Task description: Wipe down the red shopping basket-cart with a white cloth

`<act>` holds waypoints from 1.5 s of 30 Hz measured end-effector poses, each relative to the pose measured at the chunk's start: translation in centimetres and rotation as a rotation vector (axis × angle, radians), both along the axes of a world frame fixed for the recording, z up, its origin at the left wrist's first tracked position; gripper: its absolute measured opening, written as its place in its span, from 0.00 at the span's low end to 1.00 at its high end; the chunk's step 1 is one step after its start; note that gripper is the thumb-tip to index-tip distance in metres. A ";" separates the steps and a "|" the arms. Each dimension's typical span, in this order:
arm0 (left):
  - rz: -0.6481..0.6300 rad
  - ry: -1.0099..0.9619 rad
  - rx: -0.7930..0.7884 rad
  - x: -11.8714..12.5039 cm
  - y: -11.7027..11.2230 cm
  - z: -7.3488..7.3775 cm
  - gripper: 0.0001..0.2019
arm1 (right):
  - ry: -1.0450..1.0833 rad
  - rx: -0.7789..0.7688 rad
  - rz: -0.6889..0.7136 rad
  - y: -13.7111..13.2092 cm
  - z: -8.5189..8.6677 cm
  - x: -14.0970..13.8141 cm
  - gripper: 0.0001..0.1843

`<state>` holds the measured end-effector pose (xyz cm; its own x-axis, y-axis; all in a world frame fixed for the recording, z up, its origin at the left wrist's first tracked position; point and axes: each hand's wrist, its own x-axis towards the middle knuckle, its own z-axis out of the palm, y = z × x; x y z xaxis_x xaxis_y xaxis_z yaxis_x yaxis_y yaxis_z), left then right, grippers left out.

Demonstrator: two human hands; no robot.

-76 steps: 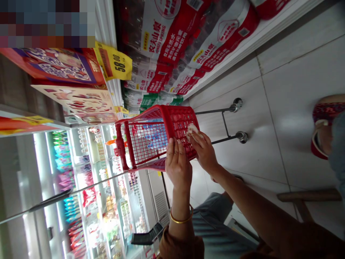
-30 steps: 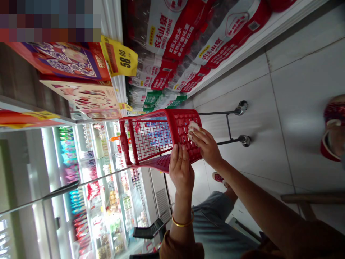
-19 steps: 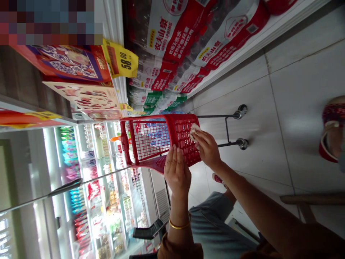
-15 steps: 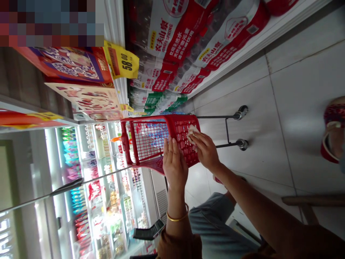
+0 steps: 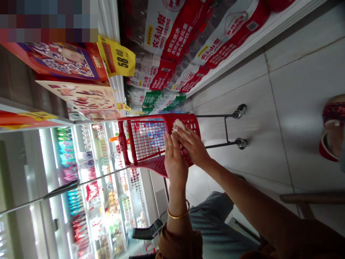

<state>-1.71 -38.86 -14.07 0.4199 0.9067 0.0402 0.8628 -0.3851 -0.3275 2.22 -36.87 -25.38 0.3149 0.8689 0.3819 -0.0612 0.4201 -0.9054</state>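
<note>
A red shopping cart [image 5: 155, 160] appears sideways, its mesh basket towards the left and its wheels towards the right. My left hand [image 5: 175, 158], with a gold bangle at the wrist, lies on the basket's edge with fingers stretched out together. Closed on a crumpled white cloth [image 5: 178, 126], my right hand [image 5: 194, 146] presses it to the basket's red slotted side. The fingers of both hands are close together, and my right palm is hidden.
Packs of bottled water [image 5: 172, 36] stand on a shelf at the top. Boxed goods [image 5: 78, 94] and a yellow price tag [image 5: 118, 57] are at the upper left. Lit shelves [image 5: 105, 190] lie beyond. A person's shoe [image 5: 330, 144] is at the right, near a wooden leg [image 5: 312, 198].
My right hand has slid the cloth left along the cart's side, nearer my left hand's fingertips. My left hand stays at the basket's edge. The view has shifted slightly.
</note>
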 end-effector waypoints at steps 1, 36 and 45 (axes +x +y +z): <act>-0.002 0.005 0.012 -0.1 0.0 -0.1 0.34 | -0.007 -0.007 -0.019 -0.2 -0.2 -0.2 0.23; 0.081 0.240 0.224 1.5 -1.4 -2.4 0.23 | 0.112 -0.005 -0.121 -0.4 -0.7 0.7 0.24; 0.302 0.199 0.343 3.6 -2.1 -4.8 0.25 | -0.080 0.071 -0.009 -0.6 -2.4 0.1 0.24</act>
